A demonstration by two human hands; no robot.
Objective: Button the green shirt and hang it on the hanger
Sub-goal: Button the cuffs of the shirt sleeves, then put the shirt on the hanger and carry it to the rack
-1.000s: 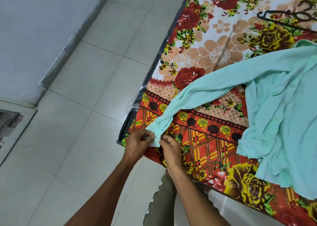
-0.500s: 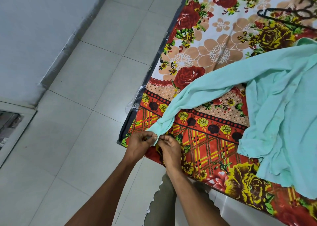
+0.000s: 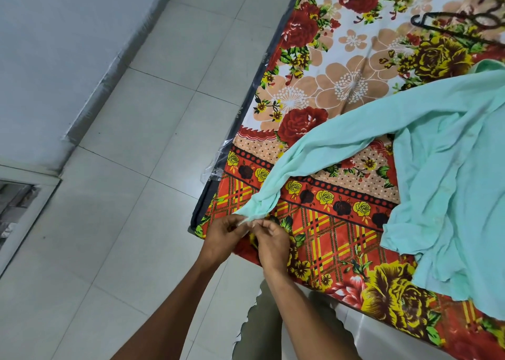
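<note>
1. The left hand (image 3: 222, 234) and the right hand (image 3: 269, 241) meet at the cuff (image 3: 252, 213) of the green shirt (image 3: 459, 185). The fingers (image 3: 240, 221) of both curl in and pinch the cuff's end between them; whether a button is passing through a hole there is too small to tell.
2. The cuff sits at the near left corner of the bed (image 3: 328, 223), just over its edge.
3. From the cuff the sleeve (image 3: 341, 138) runs as a long band up and to the right, toward the shirt's body.
4. The body lies crumpled on the floral bedsheet at the right, its front apparently loose and open.
5. The black hanger (image 3: 429, 18) lies bare at the far right, well apart from the hands.
6. Judged so, the task is early: cuff work is in hand, with the front buttoning and the hanging left.
</note>
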